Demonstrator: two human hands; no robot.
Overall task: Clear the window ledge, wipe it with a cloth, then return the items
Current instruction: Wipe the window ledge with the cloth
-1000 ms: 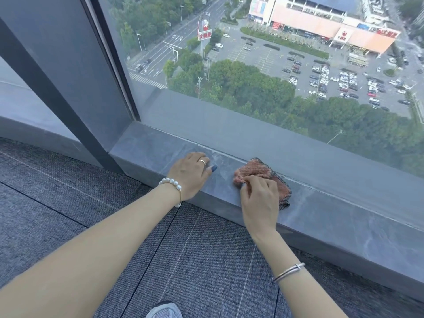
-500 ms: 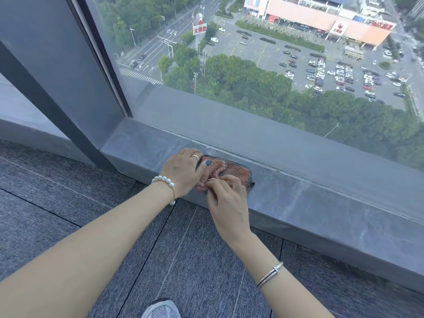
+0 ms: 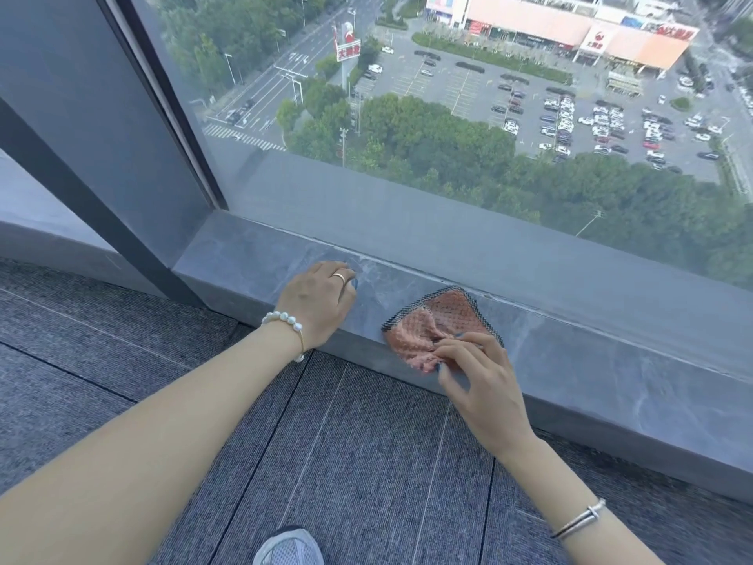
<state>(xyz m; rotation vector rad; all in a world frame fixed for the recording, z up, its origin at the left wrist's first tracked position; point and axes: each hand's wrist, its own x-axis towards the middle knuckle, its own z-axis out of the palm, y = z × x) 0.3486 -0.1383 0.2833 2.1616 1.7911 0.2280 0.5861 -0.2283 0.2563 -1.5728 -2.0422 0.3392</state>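
Note:
A pink cloth with a black mesh edge (image 3: 438, 322) lies crumpled on the grey stone window ledge (image 3: 570, 340), partly hanging over its front edge. My right hand (image 3: 478, 379) pinches the cloth's near edge with curled fingers. My left hand (image 3: 320, 301) rests on the ledge to the left of the cloth, a short gap away, its fingers bent over the ledge's top and holding nothing. No other items are seen on the ledge.
A large window pane (image 3: 448, 116) rises directly behind the ledge, with a dark frame post (image 3: 102, 128) at the left. Grey carpet (image 3: 346, 462) covers the floor below. The toe of a shoe (image 3: 289, 546) shows at the bottom.
My right hand has dragged the cloth back to the right, away from my left hand. Half a second ago the cloth was against the left hand. The left hand has stayed put on the ledge.

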